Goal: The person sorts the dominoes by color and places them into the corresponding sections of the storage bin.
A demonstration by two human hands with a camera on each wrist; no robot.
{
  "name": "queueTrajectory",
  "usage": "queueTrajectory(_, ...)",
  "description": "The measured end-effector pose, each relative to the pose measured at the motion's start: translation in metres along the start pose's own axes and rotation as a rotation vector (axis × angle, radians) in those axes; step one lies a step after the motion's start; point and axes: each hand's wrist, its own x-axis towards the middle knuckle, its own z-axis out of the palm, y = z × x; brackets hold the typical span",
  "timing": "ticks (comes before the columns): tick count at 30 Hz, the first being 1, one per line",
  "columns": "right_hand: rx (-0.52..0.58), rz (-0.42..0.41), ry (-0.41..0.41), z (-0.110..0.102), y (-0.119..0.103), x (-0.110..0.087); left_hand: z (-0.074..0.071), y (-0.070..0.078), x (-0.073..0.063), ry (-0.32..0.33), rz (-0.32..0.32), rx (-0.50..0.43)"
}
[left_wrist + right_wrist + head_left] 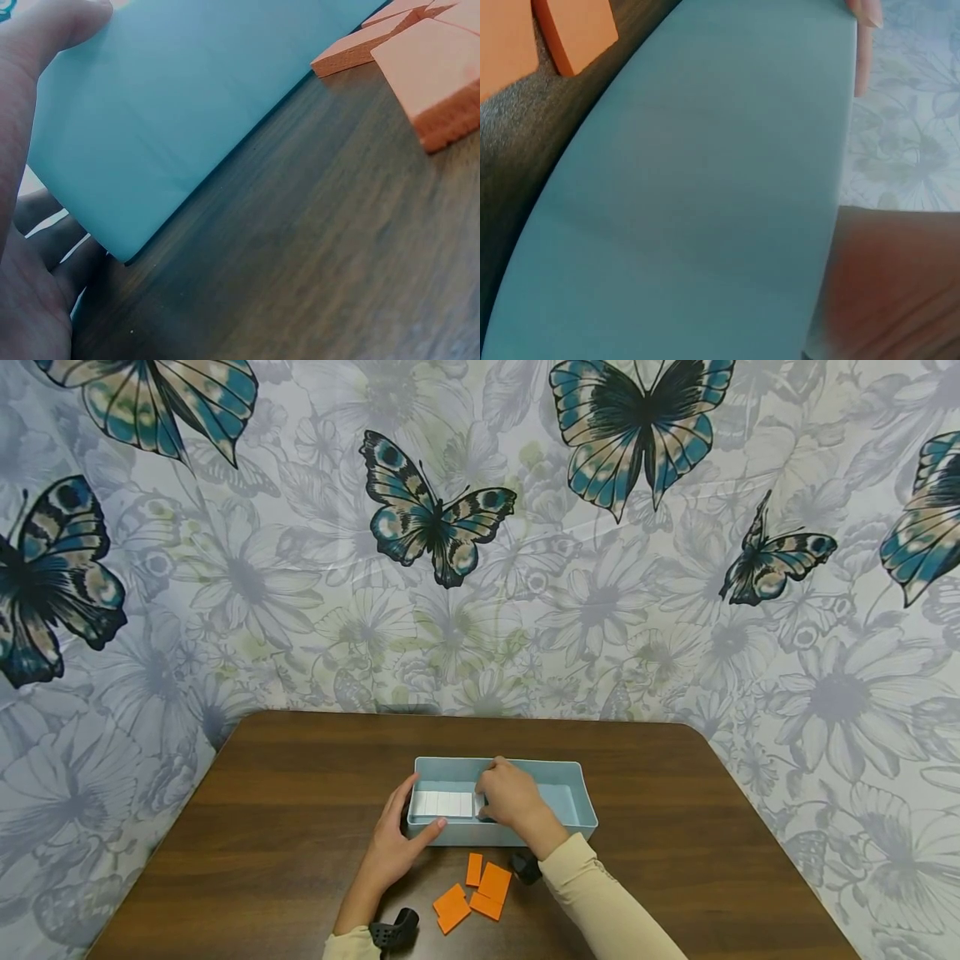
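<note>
A light blue rectangular plastic bin (pixel 517 836) sits on the table with a row of white tiles (pixel 442 803) inside its left part. My left hand (pixel 395 843) holds the bin's left end, thumb at the front rim and fingers along the left side. In the left wrist view the thumb (pixel 64 26) lies against the bin's front wall (pixel 172 112). Reaching over the front rim, my right hand (pixel 513 795) pinches a white tile (pixel 478 806) at the right end of the row. The bin's wall (pixel 690 180) hides the fingertips in the right wrist view.
Several orange blocks (pixel 493 882) lie loosely grouped on the brown wooden table (pixel 300 793) in front of the bin, between the two forearms. Behind the table's far edge hangs a butterfly-patterned cloth (pixel 450 635).
</note>
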Motion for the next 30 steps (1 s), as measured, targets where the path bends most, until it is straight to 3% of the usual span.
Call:
queueTrajectory(22,-0.131,-0.022,0.018,0.0019,-0.0062,0.0006,-0.0005,0.0016,0.0008,-0.002,0.002,-0.007)
queueTrajectory(30,-0.055,-0.049,0.054,0.0068,-0.0008,-0.0008,-0.0009,0.0014,-0.0001,-0.005,-0.006,-0.004)
